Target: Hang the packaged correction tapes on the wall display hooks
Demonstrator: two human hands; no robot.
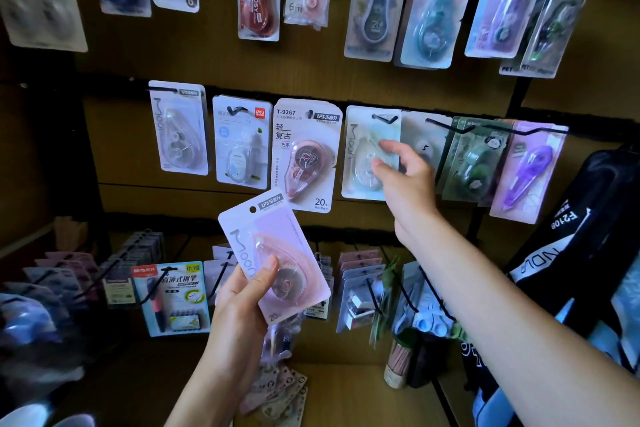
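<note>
Head view: left fingers [266, 270] hold a pink pack [277, 253]; right fingers [388, 149], loosely open, touch a hung pack [363, 156]. Next, I judge: thread its hole on a hook [384, 120].

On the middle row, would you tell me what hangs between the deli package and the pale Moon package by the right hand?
In the head view, one pack hangs there: the T-9267 package, holding a pink correction tape.

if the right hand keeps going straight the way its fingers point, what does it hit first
Most likely the pale green Moon correction tape pack hanging on the middle row. The right hand reaches up and left with its fingertips already at that pack's face; whether they touch it is unclear, since depth is hard to judge.
</note>
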